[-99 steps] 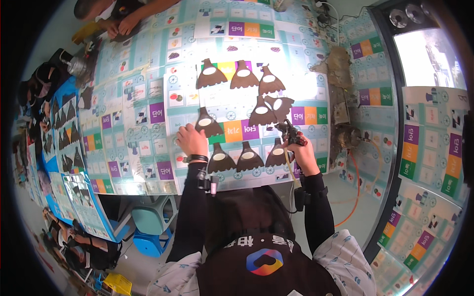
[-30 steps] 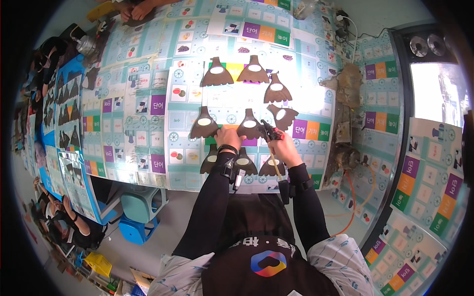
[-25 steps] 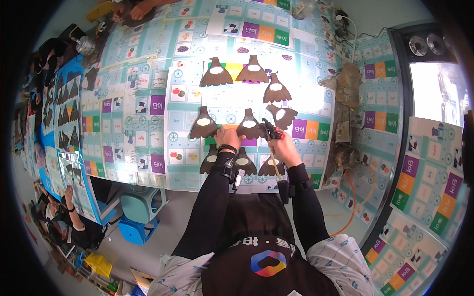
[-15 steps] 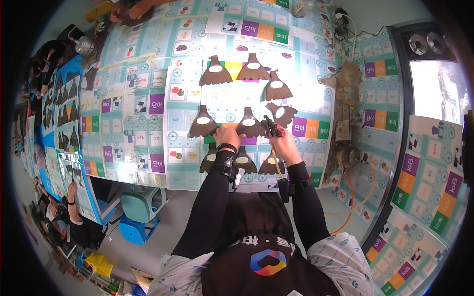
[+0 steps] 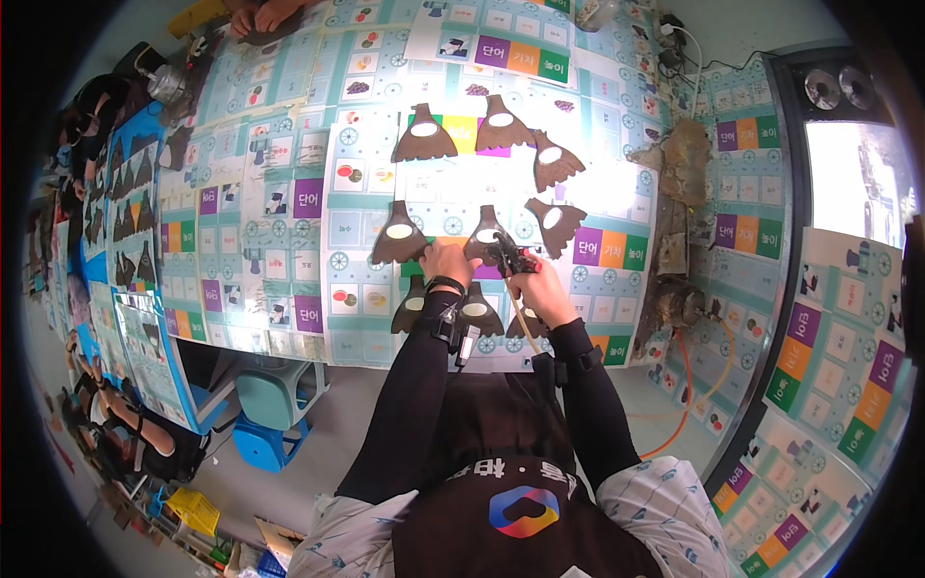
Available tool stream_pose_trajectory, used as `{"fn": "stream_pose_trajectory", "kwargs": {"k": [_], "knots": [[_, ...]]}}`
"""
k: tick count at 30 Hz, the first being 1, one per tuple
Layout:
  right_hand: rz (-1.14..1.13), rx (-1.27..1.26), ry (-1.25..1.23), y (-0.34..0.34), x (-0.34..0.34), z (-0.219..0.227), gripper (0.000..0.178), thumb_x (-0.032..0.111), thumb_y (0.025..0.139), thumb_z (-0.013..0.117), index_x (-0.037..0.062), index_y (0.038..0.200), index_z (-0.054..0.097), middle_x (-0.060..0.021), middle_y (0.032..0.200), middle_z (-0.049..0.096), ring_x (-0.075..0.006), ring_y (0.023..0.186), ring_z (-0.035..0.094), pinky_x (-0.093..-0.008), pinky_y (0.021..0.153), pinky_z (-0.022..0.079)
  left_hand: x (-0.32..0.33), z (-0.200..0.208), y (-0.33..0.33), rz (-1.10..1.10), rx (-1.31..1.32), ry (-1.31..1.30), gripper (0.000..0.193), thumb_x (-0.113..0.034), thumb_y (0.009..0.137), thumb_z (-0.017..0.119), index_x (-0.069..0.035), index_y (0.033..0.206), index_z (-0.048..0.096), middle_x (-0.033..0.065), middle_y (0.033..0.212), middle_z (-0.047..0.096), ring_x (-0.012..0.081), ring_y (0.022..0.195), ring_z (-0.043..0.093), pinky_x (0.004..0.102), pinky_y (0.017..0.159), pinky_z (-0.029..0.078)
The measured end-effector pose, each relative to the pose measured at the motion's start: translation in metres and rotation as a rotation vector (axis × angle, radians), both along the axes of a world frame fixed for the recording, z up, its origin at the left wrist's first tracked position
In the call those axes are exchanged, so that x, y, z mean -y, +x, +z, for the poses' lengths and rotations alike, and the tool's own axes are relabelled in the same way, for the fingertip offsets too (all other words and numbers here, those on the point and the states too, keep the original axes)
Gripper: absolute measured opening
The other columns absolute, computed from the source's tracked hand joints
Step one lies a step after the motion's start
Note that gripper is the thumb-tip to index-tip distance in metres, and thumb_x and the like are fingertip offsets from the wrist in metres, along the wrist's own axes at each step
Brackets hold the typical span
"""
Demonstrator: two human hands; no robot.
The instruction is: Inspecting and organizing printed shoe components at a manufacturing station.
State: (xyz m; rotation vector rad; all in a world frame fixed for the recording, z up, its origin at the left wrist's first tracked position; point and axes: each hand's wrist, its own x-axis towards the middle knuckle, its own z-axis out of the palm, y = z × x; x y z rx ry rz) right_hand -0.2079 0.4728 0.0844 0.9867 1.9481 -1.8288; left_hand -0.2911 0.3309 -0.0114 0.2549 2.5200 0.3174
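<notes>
The left hand presses flat on a dark brown fan-shaped cardboard cutout with a pale oval, mid-tabletop on the teal printed game sheets. The right hand has its grip pinched round a small dark tool at the cutout's edge. Since a second ago, nothing has shifted; earlier the hands were wider apart.

Table w/ printed sheets; brown cutouts on top.

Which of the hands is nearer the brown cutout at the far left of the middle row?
Left. The left hand sits just right of that brown cutout; the right hand is farther right.
</notes>
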Motion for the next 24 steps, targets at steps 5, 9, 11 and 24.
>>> {"fn": "stream_pose_trajectory", "kwargs": {"k": [5,9,11,24], "knots": [[-0.009,0.122,0.010,0.007,-0.012,-0.009,0.027,0.002,0.072,0.055,-0.0028,0.097,0.062,-0.0071,0.063,0.057,-0.0131,0.058,0.055,-0.0284,0.055,0.043,0.004,0.002,-0.002,-0.002,0.048,-0.011,0.046,-0.048,0.070,0.076,-0.007,0.092,0.072,0.0141,0.106,0.060,0.0325,0.106,0.054,0.0452,0.090,0.042],[0.013,0.060,0.161,0.018,-0.029,-0.020,0.030,0.004,0.070,0.056,-0.0028,0.099,0.063,-0.0113,0.067,0.061,-0.0143,0.062,0.059,-0.0293,0.056,0.045,0.001,0.001,-0.001,-0.002,0.010,0.017,0.043,-0.047,0.071,0.076,-0.008,0.088,0.072,0.0145,0.107,0.060,0.0326,0.106,0.054,0.0448,0.090,0.042],[-0.011,0.072,0.182,0.021,-0.032,-0.007,0.028,0.002,0.070,0.055,-0.0026,0.097,0.062,-0.0098,0.070,0.063,-0.0148,0.063,0.060,-0.0282,0.055,0.045,-0.002,0.002,0.000,-0.006,-0.031,0.012,0.040,-0.047,0.072,0.075,-0.009,0.086,0.073,0.0134,0.104,0.063,0.0319,0.104,0.056,0.0444,0.088,0.043],[-0.341,-0.011,0.026,0.081,-0.098,0.083,0.027,-0.001,0.071,0.051,-0.0003,0.096,0.060,-0.0066,0.080,0.067,-0.0118,0.066,0.060,-0.0227,0.043,0.044,-0.018,0.039,-0.002,0.138,-0.333,-0.019,0.043,-0.033,0.075,0.075,-0.001,0.099,0.058,0.0154,0.097,0.059,0.0326,0.093,0.059,0.0443,0.076,0.050]]}}
